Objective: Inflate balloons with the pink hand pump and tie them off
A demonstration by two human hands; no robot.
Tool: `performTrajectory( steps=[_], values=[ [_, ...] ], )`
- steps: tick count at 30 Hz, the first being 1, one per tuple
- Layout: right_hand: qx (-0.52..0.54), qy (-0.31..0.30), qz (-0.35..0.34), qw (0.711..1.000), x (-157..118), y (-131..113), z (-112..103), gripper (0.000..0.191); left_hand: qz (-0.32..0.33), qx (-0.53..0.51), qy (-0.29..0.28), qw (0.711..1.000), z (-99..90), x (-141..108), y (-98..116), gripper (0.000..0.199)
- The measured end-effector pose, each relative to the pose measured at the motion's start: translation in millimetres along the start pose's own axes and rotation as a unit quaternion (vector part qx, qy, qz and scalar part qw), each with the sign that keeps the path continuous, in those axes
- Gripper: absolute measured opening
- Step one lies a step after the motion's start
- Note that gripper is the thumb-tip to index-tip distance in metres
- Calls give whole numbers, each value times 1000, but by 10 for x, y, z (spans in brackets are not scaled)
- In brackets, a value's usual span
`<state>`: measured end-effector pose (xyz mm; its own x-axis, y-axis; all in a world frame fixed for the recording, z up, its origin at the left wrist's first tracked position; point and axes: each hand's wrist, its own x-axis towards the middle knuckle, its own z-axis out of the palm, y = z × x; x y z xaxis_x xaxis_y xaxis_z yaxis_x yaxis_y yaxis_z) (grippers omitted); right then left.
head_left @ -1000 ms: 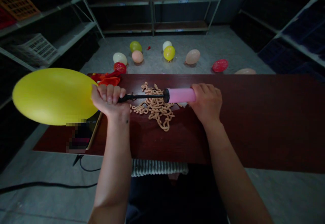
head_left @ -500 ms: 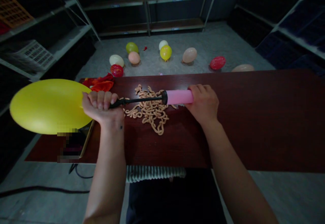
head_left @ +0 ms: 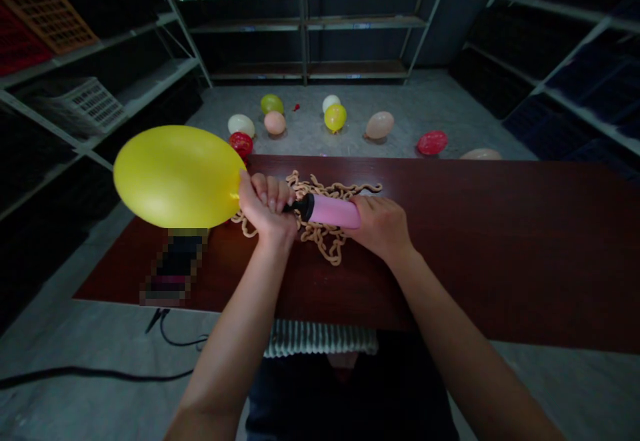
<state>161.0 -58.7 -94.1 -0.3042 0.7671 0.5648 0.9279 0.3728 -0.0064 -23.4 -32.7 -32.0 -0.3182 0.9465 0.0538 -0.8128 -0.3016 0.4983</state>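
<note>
Both hands are closed on a balloon pump [head_left: 334,211] with a pink barrel and a black end, held level above the table. My left hand [head_left: 270,207] wraps round its black handle, close up against the barrel. A large inflated yellow balloon [head_left: 175,177] sticks out to the left of that hand, its neck at the thumb side; how it is attached is hidden by my fingers. My right hand [head_left: 383,224] grips the barrel's right end. Beneath the pump lies a heap of beige curly strands [head_left: 330,254], partly covered by the pump and hands.
The dark red-brown table [head_left: 490,247] spans the view. A blurred-out dark flat object [head_left: 175,264] lies on its left part. Beyond it, several balloons, including a yellow one [head_left: 335,118] and a red one [head_left: 433,143], rest on the floor. Shelves [head_left: 305,24] stand behind and at both sides.
My left hand has moved right, pushing the black rod into the pink barrel. The yellow balloon has come along to the right. My right hand has shifted slightly left; the view has tilted up a little.
</note>
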Motion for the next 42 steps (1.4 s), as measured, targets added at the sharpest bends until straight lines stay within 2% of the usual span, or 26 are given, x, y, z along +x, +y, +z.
performTrajectory(
  steps=[8,14,20,30,37,42],
  values=[
    [-46,46,-7,998,76,-34,-39,27,1,-5,23,1000,-46,66,87,61],
    [-81,44,-2,996,82,6,-79,21,11,3,23,1000,-63,84,143,59],
    [-95,44,28,994,60,148,-100,22,30,2,50,998,-44,103,266,53],
    [-78,34,109,990,-8,479,-176,24,46,-31,23,998,-170,246,514,50],
    [-61,10,132,989,-35,506,-244,25,46,12,12,999,-121,184,453,49],
    [-68,-10,99,993,-27,428,-239,15,49,-19,51,997,-45,170,368,51]
  ],
)
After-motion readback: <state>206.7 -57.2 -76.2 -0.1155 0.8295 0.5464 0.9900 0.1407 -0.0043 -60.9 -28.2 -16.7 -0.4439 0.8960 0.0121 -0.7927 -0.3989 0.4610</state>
